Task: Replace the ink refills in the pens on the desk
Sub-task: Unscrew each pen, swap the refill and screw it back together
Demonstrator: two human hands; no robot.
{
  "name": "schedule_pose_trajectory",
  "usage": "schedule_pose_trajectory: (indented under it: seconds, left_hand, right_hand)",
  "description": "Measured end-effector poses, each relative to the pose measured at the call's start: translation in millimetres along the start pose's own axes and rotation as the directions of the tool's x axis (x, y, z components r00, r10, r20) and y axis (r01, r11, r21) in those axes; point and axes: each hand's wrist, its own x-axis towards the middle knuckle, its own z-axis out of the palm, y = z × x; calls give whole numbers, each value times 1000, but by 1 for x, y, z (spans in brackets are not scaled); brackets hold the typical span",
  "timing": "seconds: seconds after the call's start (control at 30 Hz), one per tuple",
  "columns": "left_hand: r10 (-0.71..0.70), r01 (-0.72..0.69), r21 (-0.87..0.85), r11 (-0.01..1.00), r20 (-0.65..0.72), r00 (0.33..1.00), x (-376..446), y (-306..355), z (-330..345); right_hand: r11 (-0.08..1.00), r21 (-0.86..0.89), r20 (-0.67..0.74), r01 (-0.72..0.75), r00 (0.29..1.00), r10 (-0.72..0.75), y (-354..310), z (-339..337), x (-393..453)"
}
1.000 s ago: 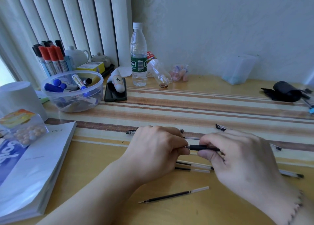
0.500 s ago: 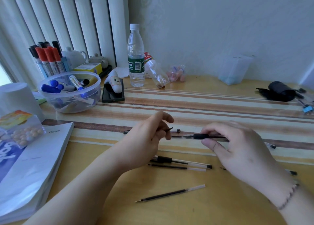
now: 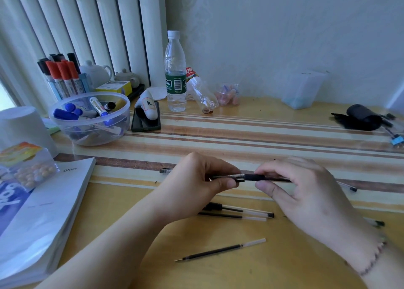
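The surface (image 3: 218,267), yellow wood with a striped mat across its middle, carries several pens and refills, so the task looks partway through at best. Both hands hold one pen (image 3: 251,177) level above the mat: the right hand (image 3: 306,197) pinches the clear barrel behind the black grip, and the left hand (image 3: 196,183) closes thumb and forefinger on the tip end. Judged from this, the tip section is being screwed on or off; which of the two cannot be told. Just below the hands lie a whole pen (image 3: 238,209) and, beside it, a loose refill (image 3: 231,216). Nearer the person a second loose refill (image 3: 220,249) lies alone, dark with ink along most of its length. Other pen ends show past the left hand (image 3: 165,170) and beyond the right hand (image 3: 349,187); whether those are serviced cannot be told. Against the frame half a second ago, the left hand, then open-fingered and apart from the pen, has closed onto its tip, and the pen sits at much the same height; a second ago both hands were likewise joined on it. The items lying on the surface have not shifted.
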Motion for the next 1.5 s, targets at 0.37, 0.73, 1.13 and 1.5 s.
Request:
schedule_pose_trajectory:
  seconds: [0.37, 0.73, 1.13, 1.5]
  left_hand:
    - [110, -112, -83, 990, -28, 994, -5, 6, 7]
    - [141, -171, -110, 979, -243, 960, 8, -9, -21]
    - [103, -181, 408, 895, 205, 973, 4, -20, -33]
    - [88, -220, 477, 851, 284, 955, 1, -15, -25]
  right_hand:
    - [998, 56, -98, 41, 995, -35, -9, 4, -4]
    - [992, 27, 66, 125, 990, -127, -31, 17, -13]
    - [955, 21, 328, 297, 900, -287, -40, 30, -21]
    - [994, -105, 285, 35, 958, -4, -13, 24, -5]
